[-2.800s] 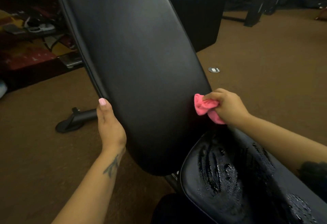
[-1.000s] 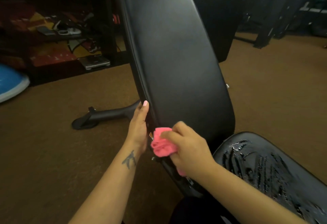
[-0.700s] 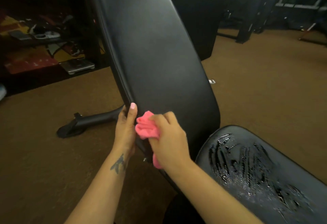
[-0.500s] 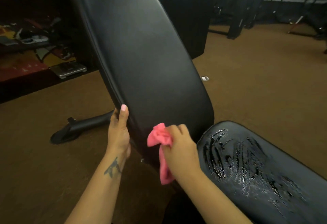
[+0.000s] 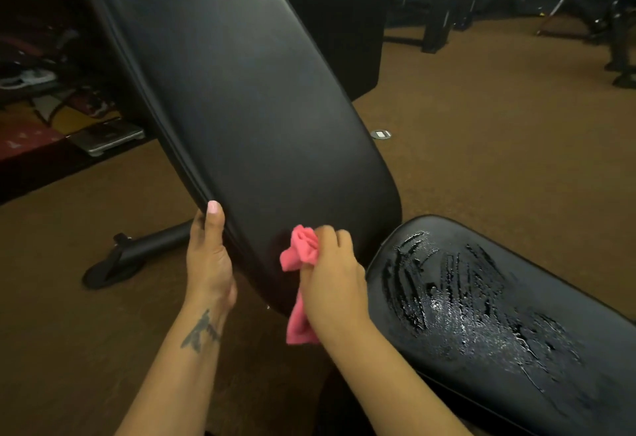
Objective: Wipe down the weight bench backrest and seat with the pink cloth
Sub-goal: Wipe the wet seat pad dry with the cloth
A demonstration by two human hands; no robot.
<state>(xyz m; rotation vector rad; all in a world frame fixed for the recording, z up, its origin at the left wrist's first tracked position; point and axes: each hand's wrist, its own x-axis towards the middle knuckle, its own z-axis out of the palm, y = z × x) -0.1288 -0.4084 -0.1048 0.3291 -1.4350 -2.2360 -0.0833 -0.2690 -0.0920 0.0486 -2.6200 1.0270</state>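
The black padded backrest (image 5: 247,98) of the weight bench leans up and away from me, filling the upper left. Its black seat (image 5: 509,325) lies at the lower right, streaked with wet spray and droplets. My right hand (image 5: 332,284) grips the bunched pink cloth (image 5: 300,253) and presses it against the bottom end of the backrest; a tail of cloth hangs below my fist. My left hand (image 5: 208,260) holds the backrest's left edge, thumb on the front seam, fingers hidden behind the pad.
The bench's black floor foot (image 5: 137,256) rests on the brown carpet at the left. A dark shelf with a scale (image 5: 106,136) and clutter stands at far left. Black gym machine frames (image 5: 437,22) stand at the back right. A small metal floor plate (image 5: 380,134) is beyond the backrest.
My right hand slid the cloth from the backrest's right edge over to its left edge, then back toward the middle of the bottom end. My left hand stayed on the left edge.
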